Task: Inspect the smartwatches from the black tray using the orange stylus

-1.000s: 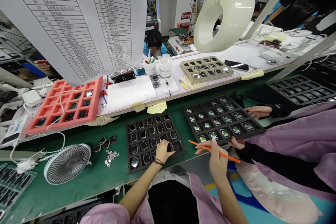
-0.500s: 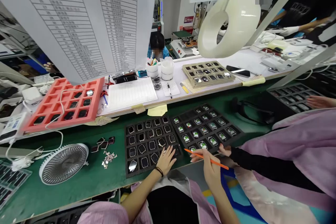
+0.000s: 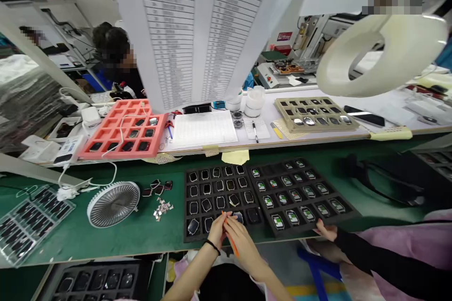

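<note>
My right hand is closed around a thin orange stick, which slants up between my two hands. Close against it, my left hand has its fingers drawn together near the stick's tip. Whatever lies between those fingertips is hidden. Both hands are over the front edge of a black foam tray with rows of dark watch faces. To its right, a second black tray carries watch faces with green and white labels. A co-worker's hand touches that tray's front edge.
A small fan stands on the green bench at left, with loose watch parts and small silvery pieces beside it. A pink foam tray and a beige tray rest on the shelf. A white tape roll hangs overhead.
My right hand has moved left with the orange stick and now meets my left hand. My left fingers, spread over the tray before, have drawn together. The view has swung left.
</note>
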The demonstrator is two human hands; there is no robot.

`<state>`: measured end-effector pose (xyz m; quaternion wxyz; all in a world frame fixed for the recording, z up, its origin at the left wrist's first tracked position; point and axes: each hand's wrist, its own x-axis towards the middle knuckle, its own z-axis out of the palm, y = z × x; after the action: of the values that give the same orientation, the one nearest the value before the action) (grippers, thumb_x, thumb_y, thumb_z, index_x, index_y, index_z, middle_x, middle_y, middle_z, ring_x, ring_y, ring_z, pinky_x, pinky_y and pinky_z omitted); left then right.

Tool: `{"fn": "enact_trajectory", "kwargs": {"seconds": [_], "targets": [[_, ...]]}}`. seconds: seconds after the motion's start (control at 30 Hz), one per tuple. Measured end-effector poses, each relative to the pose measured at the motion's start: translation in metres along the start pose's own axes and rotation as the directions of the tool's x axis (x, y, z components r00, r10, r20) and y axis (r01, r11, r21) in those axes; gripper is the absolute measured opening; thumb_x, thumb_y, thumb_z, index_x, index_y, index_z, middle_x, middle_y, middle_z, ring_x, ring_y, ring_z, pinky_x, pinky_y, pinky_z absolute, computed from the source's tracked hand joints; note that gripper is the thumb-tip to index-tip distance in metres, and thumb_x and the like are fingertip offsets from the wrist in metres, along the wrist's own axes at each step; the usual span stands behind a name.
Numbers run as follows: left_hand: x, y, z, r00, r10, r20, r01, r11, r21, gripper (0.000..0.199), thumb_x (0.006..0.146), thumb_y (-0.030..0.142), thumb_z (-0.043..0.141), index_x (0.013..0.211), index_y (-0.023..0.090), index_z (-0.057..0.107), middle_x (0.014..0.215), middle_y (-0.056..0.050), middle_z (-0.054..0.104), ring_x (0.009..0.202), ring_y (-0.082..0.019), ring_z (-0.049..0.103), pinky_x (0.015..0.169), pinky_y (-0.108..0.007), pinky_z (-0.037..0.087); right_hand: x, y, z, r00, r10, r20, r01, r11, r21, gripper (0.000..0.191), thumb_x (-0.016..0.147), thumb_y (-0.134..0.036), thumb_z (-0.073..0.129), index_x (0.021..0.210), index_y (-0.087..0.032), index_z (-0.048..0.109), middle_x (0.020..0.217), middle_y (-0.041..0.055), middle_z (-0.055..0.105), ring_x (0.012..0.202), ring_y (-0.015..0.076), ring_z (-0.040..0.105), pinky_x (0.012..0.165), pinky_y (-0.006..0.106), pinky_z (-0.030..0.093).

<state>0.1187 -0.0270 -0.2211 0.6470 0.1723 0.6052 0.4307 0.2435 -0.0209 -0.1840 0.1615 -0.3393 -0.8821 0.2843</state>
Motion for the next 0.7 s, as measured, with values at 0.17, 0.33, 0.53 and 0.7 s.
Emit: {"fn": "enact_trajectory", "kwargs": {"seconds": [0.17, 0.33, 0.53, 0.7], "targets": [[-0.002, 0.026, -0.078, 0.959, 0.069, -0.274, -0.035, 0.991, 0.127, 0.049, 0.091, 0.05, 0.038, 0.106, 0.012, 0.064, 0.104, -0.016, 0.071, 0.09, -0.023, 0.069, 0.068, -0.031, 0.055, 0.026, -0.031, 0.016, 0.985, -0.075, 0.155, 0.073, 0.997, 0.016, 0.06, 0.081, -0.003, 0.04, 0.14, -0.017, 0.044, 0.139, 0.0116, 0.052, 0.13, 0.0269, 0.046, 0.106, 0.048, 0.043], [-0.005, 0.045, -0.172, 0.842, 0.167, -0.513, 0.063, 0.914, 0.401, 0.035, 0.092, 0.043, 0.045, 0.097, 0.013, 0.062, 0.102, -0.012, 0.067, 0.093, -0.022, 0.065, 0.074, -0.035, 0.053, 0.05, -0.049, 0.026, 0.986, 0.054, 0.16, -0.077, 0.987, 0.139, 0.052, 0.087, -0.016, 0.046, 0.138, -0.025, 0.045, 0.137, 0.0089, 0.053, 0.126, 0.0254, 0.049, 0.106, 0.046, 0.042], [-0.013, 0.039, -0.208, 0.782, 0.303, -0.544, 0.128, 0.777, 0.617, 0.022, 0.088, 0.023, 0.045, 0.102, 0.014, 0.06, 0.124, -0.021, 0.056, 0.124, -0.034, 0.048, 0.096, -0.049, 0.041, 0.035, -0.005, 0.033, 0.709, 0.687, -0.158, -0.423, 0.594, 0.684, 0.031, 0.076, -0.031, 0.059, 0.105, -0.024, 0.068, 0.12, 0.0063, 0.061, 0.119, 0.0255, 0.053, 0.107, 0.04, 0.039], [-0.008, 0.027, -0.192, 0.83, 0.342, -0.44, 0.03, 0.761, 0.648, 0.031, 0.082, 0.021, 0.048, 0.111, 0.014, 0.056, 0.129, -0.019, 0.053, 0.129, -0.031, 0.044, 0.104, -0.044, 0.037, -0.031, 0.055, 0.025, 0.136, 0.95, -0.282, -0.451, 0.313, 0.836, 0.033, 0.061, -0.036, 0.059, 0.087, -0.018, 0.058, 0.097, 0.0116, 0.059, 0.11, 0.036, 0.054, 0.098, 0.053, 0.042]]}}
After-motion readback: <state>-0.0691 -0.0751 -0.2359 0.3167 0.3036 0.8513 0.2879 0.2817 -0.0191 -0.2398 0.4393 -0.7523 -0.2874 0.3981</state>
